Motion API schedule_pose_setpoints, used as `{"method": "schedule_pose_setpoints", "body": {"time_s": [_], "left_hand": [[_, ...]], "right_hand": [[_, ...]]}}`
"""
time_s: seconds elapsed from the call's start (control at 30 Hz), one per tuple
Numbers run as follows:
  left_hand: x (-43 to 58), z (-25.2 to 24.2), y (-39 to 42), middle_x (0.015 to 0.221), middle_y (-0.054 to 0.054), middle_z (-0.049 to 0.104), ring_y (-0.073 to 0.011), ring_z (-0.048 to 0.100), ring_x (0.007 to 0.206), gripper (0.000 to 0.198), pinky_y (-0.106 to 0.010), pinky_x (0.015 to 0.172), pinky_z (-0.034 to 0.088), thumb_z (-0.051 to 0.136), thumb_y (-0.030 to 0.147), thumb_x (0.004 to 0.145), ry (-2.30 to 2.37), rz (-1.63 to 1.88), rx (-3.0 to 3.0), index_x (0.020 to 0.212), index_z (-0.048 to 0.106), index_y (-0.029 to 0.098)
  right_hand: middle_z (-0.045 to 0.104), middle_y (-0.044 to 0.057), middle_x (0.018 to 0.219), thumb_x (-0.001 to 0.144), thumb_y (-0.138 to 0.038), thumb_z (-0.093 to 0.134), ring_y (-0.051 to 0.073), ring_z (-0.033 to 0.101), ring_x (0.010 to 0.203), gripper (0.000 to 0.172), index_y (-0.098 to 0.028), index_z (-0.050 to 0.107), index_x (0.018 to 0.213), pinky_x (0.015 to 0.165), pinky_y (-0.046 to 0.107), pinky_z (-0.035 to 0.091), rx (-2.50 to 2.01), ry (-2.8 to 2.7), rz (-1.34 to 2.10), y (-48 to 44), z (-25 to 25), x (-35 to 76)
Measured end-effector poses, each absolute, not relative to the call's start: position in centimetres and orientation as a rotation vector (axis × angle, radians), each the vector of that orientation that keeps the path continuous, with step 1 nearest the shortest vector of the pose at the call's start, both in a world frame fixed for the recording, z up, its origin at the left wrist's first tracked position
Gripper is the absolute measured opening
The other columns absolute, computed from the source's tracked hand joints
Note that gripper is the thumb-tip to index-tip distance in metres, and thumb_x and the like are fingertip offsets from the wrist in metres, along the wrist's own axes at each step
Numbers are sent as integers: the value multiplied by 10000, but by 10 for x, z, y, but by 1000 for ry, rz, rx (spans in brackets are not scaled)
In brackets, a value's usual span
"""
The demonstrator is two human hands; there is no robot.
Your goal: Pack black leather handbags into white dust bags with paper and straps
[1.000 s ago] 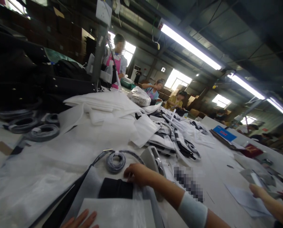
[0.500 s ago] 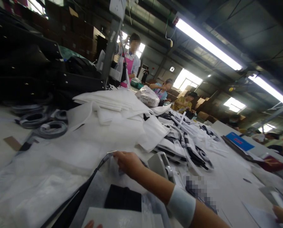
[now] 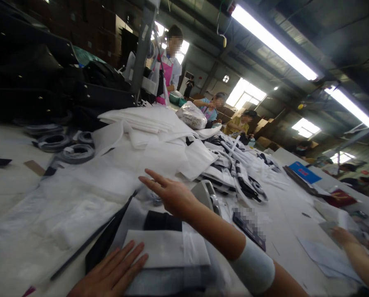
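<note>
Left hand at the near edge, palm down, fingers straight and slightly apart, nothing clamped. Fingertips lie over the left border of a folded white sheet, near middle of the table. Sheet sits on a clear-wrapped package; a shiny clear strip crosses the sheet toward its right end. A black piece shows past the sheet's far edge, its right end close under the right forearm.

Right hand farther out, fingers reaching far-left, thumb and fingers apart, gripping nothing. A gray coil is partly hidden beneath; cannot tell whether the hand touches it.

Margins: left of the package, a black strip slants from near to far, loose clear plastic beyond it. Far side, white sheets spread close to the right fingertips, limiting the reach there. Right side tighter: a gray device stands just beyond the forearm, with a dark flat item near the sleeve band.

Widest exposed tabletop runs to the right, between that item and papers beside a co-worker's hand. Tangled black-and-white straps bound it on the far left.
</note>
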State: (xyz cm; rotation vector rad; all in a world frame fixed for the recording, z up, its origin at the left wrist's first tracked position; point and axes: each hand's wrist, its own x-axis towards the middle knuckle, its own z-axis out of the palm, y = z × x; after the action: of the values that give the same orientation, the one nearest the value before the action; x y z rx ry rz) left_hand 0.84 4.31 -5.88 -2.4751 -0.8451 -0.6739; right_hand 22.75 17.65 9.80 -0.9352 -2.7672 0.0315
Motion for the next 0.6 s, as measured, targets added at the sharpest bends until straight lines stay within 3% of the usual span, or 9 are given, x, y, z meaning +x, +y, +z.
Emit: {"method": "schedule_pose_setpoints", "body": {"time_s": [0.03,0.1,0.13,0.17,0.2,0.27,0.37,0.53,0.6], "left_hand": [[9,-56,41,1512,56,519,-145,549,1317,563,-261,1021,479,284,98,975,-859,-636,-2477,1480,467,270],[10,-56,39,1530,39,495,-154,546,1326,593,-284,1009,505,285,73,956,-890,-624,-2472,1498,439,258],[12,-58,38,1531,27,495,-161,550,1325,594,-295,1001,518,285,75,954,-897,-637,-2474,1503,432,250],[13,-61,37,1530,15,497,-167,553,1324,595,-303,996,527,283,77,953,-905,-647,-2480,1506,427,241],[15,-64,37,1525,5,503,-172,557,1322,594,-310,992,535,282,79,952,-914,-658,-2486,1509,425,232],[19,-69,36,1521,-10,507,-181,557,1323,597,-320,992,543,281,81,949,-934,-665,-2497,1516,413,215],[25,-71,35,1529,-17,497,-195,545,1337,624,-347,1008,543,288,56,936,-986,-689,-2492,1533,380,211],[30,-65,34,1495,-40,540,-199,574,1309,621,-349,994,552,300,28,925,-973,-701,-2485,1508,426,200],[31,-63,34,1472,-48,566,-195,590,1290,611,-333,989,550,318,17,914,-971,-700,-2492,1478,474,195]], "right_hand": [[518,91,1497,911,-24,533,208,666,1146,596,-230,446,1464,852,266,577,-943,-2671,12,153,102,235],[740,66,1128,1000,-199,555,151,717,974,274,-192,585,1273,824,212,568,-880,-2510,121,98,98,251],[758,32,948,1005,-290,579,122,723,812,197,-193,619,1172,730,173,566,-810,-2498,187,69,89,259],[751,20,878,999,-377,590,113,707,714,224,-191,625,1120,676,167,565,-792,-2494,227,42,75,266],[751,19,859,1003,-429,569,112,696,674,268,-187,628,1102,650,169,567,-772,-2500,212,18,58,273],[770,60,949,1042,-438,472,167,731,819,341,-154,623,1155,754,238,604,-774,-2548,9,-18,17,283],[762,105,1082,1063,-227,396,218,722,1003,295,-119,618,1224,869,327,608,-943,-2468,-261,-38,-34,289],[779,70,954,1027,-147,458,173,731,917,224,-165,661,1120,829,291,610,-927,-2218,-201,-32,-48,278],[781,42,891,1006,-109,483,153,739,878,198,-175,666,1048,878,297,593,-884,-2193,-169,-34,-43,270]]}}
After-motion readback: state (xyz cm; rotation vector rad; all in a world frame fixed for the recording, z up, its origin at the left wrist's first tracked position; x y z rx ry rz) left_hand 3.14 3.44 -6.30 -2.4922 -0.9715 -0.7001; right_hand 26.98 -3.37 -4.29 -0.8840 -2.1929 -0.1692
